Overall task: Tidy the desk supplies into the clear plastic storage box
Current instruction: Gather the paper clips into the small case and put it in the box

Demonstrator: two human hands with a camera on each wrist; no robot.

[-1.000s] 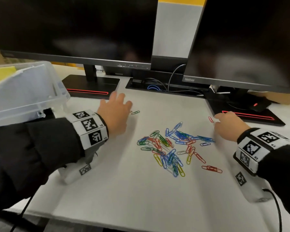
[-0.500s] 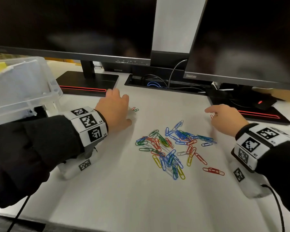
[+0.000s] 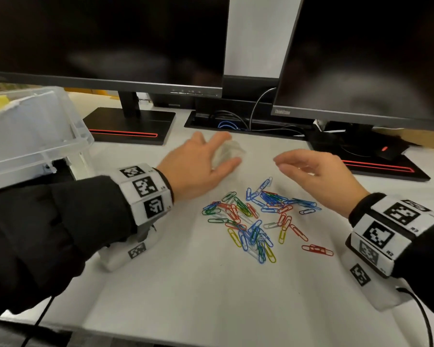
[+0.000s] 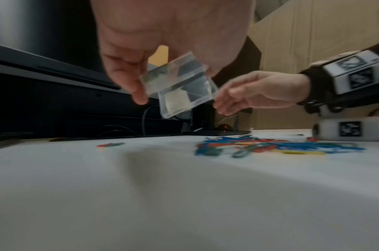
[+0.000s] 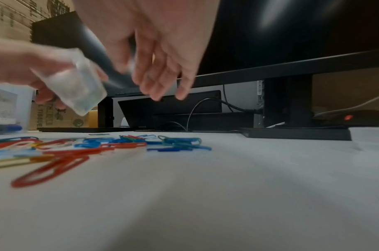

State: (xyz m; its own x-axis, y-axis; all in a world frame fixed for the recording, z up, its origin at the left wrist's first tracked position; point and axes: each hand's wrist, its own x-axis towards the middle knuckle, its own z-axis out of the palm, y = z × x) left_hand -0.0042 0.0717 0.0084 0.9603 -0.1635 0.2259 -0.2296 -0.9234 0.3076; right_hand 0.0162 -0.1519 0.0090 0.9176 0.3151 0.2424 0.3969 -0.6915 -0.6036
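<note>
A scatter of coloured wire paper clips [image 3: 258, 219] in red, blue, green, yellow and white lies in a loose heap on the matte white desk [image 3: 186, 296], nearer its right edge than its left, with one red pair [image 3: 317, 249] apart on the near right side. Just beyond the heap, the left hand [image 3: 198, 166] is raised off the desk and pinches a small clear hard-plastic case [image 4: 180, 86], tilted, between thumb and fingers; a second ago this hand lay flat on the desk with no case visible. The right hand [image 3: 318, 171] hovers beside it, fingers loosely spread and gently curled, holding nothing as far as can be seen; it has lifted and moved in toward the case. At the far left edge stands the large clear plastic storage box [image 3: 35, 131], tilted. Two dark monitors [image 3: 105, 41] on black stands line the far edge.
</note>
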